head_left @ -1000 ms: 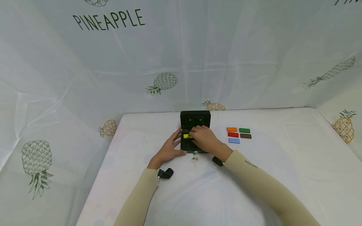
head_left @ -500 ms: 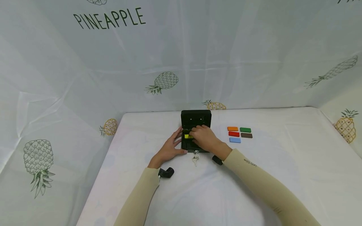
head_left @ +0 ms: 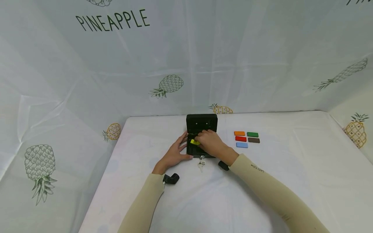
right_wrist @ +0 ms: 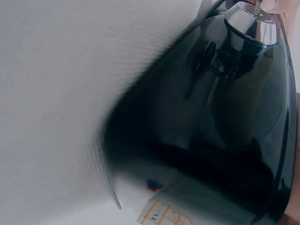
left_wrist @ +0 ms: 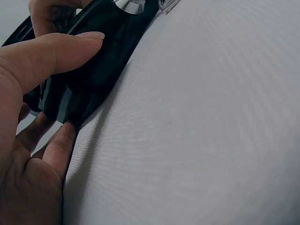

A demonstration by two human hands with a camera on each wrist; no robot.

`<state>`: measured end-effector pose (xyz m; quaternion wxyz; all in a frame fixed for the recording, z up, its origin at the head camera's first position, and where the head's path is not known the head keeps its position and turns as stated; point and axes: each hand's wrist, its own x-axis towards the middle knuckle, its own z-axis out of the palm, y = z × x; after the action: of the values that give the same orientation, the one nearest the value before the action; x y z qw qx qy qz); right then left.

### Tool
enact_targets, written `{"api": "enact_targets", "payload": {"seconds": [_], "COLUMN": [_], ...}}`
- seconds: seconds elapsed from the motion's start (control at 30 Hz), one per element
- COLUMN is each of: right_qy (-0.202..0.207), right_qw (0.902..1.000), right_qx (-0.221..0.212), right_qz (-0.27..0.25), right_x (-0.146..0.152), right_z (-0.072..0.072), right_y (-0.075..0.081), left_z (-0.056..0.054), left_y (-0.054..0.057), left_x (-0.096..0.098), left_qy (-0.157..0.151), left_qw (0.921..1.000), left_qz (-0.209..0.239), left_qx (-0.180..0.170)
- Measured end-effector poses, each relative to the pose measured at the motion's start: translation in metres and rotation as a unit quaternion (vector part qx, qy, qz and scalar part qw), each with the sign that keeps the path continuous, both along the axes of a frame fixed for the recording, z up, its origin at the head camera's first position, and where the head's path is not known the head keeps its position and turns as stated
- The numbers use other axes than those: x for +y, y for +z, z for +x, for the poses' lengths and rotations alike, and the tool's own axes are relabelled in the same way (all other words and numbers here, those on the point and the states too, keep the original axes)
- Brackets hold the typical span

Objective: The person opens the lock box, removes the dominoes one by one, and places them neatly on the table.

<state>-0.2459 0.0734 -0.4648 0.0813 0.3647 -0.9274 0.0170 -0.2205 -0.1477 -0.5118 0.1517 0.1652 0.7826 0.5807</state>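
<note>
A black cash box (head_left: pixel 189 149) stands with its lid (head_left: pixel 201 122) raised at the back of the table. My left hand (head_left: pixel 174 153) grips its left side; in the left wrist view the thumb (left_wrist: pixel 65 54) lies on the front wall and the other fingers are at the side. Inside the box my right hand (head_left: pixel 209 142) pinches a small yellow block (head_left: pixel 195 142), which sits tilted and is partly covered by the fingers. A silver lock (right_wrist: pixel 253 23) with a key in it is on the front wall, and keys (head_left: pixel 200 165) hang there.
Right of the box lie several flat blocks: orange (head_left: pixel 239 133), green (head_left: pixel 252 134), red (head_left: pixel 240 138), brown (head_left: pixel 254 140) and light blue (head_left: pixel 242 145). A white cloth covers the table (head_left: pixel 204 200). A pineapple-print curtain (head_left: pixel 233 64) hangs behind.
The yellow block has turned from level to tilted and shifted slightly toward the front of the box, with the right hand on it. The left hand has stayed at the box's side.
</note>
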Motion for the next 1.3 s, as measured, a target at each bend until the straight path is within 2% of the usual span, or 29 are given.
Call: {"api": "enact_targets", "payload": {"seconds": [0.33, 0.5, 0.83, 1.07, 1.3], "right_qy": [-0.002, -0.006, 0.004, 0.011, -0.007], "right_qw": [0.9998, 0.9996, 0.9967, 0.9912, 0.9866], "right_qx": [0.003, 0.008, 0.049, 0.069, 0.09], "right_qz": [-0.018, -0.028, -0.064, -0.113, -0.136], "right_x": [0.013, 0.024, 0.053, 0.078, 0.105], "right_z": [0.006, 0.013, 0.028, 0.034, 0.038], "right_y": [0.0, 0.008, 0.021, 0.024, 0.024], "left_z": [0.003, 0.003, 0.001, 0.001, 0.001], "left_y": [0.001, 0.001, -0.001, -0.002, -0.004], "left_x": [0.002, 0.003, 0.002, 0.002, 0.0], "left_qy": [0.001, 0.007, 0.01, 0.008, 0.008], "left_qw": [1.0, 1.0, 0.9999, 0.9999, 1.0], "left_qz": [-0.002, -0.006, -0.007, -0.002, -0.004], "left_qx": [0.009, 0.001, 0.005, 0.007, 0.005]}}
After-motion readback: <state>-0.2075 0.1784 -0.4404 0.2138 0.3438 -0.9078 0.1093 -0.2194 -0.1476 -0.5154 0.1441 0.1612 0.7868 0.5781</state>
